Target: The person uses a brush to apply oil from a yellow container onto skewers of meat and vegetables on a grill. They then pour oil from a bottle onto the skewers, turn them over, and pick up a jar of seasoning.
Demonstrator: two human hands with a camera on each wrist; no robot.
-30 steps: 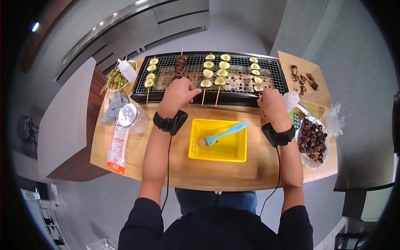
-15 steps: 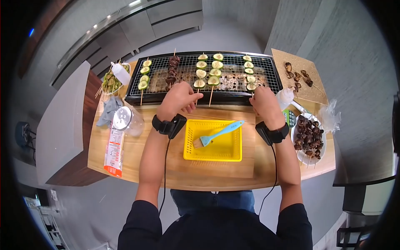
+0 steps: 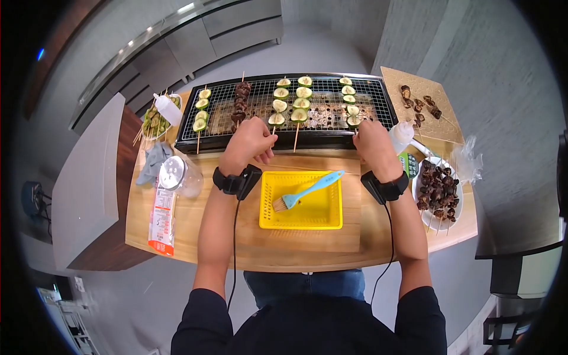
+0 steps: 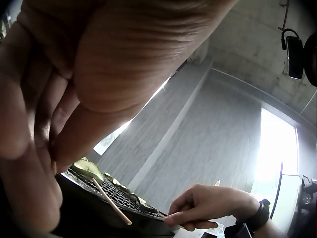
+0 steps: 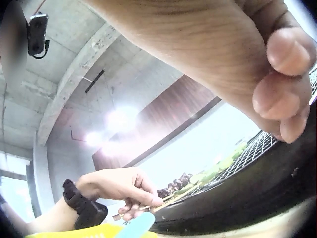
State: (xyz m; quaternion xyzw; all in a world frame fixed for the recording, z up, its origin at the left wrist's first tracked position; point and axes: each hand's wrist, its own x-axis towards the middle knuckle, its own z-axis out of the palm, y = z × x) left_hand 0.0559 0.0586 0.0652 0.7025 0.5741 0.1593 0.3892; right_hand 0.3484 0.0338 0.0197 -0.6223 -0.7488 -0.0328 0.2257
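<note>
On the black grill (image 3: 331, 139) lie several skewers of green-rimmed zucchini slices and one dark meat skewer (image 3: 241, 97). My left hand (image 3: 251, 142) is at the grill's front edge, pinching the stick end of the middle zucchini skewer (image 3: 278, 106) between thumb and fingers. My right hand (image 3: 376, 145) pinches the stick of the rightmost zucchini skewer (image 3: 349, 99). In the left wrist view the right hand (image 4: 205, 206) shows its thumb against curled fingers. Beside the left hand's skewer, another zucchini skewer (image 3: 302, 103) lies with its bare stick over the front edge.
A yellow basket (image 3: 266, 220) holding a blue brush (image 3: 313, 188) stands in front of the grill. Left are a shaker jar (image 3: 180, 176), a packet (image 3: 161, 222) and a white bottle (image 3: 168, 110). Right are another bottle (image 3: 402, 135), a plate of dark skewers (image 3: 438, 192) and a board (image 3: 435, 89).
The whole head view has shifted slightly left. Both hands stay at the same two skewers, and the skewers keep their places on the grill.
</note>
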